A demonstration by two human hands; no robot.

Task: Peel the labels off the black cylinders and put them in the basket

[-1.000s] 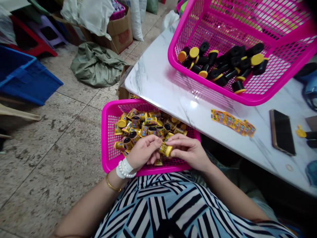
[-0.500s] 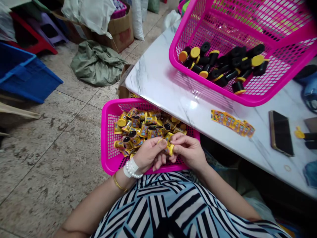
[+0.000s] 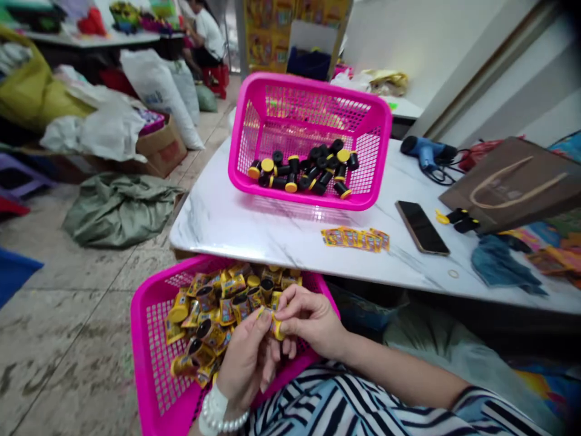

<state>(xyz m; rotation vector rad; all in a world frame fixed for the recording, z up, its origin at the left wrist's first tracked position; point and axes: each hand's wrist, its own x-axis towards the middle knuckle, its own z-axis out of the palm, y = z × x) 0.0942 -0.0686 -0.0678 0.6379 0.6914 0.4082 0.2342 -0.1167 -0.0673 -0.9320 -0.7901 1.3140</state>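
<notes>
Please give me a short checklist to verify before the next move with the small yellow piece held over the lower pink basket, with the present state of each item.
1. Both hands on the small yellow piece: left hand and right hand pinch it together: ok.
2. Piece is above the lower pink basket, so a drop lands inside: ok.
3. Label fully wrapped on the piece: cannot tell, fingers cover it.
4. Label strip lies on the marble table, within view: ok.
5. Upper pink basket holds black and yellow pieces: ok.
</notes>
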